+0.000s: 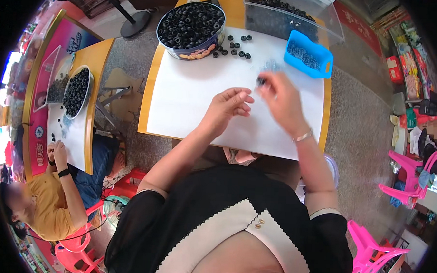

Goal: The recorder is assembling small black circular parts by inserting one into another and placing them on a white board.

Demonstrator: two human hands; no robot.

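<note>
Hands (pixel 254 101) mid-sheet (bare white sheet (pixel 191 94) leftward)

A small black ring (pixel 261 81) is pinched at the right hand's (pixel 281 101) fingertips, just above the white worktop (pixel 191 101).

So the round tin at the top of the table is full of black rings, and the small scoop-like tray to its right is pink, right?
Not quite. The round tin is indeed full of black rings, but the small scoop-like tray to its right is blue, not pink. The head view shows it, just beyond the right hand.
</note>
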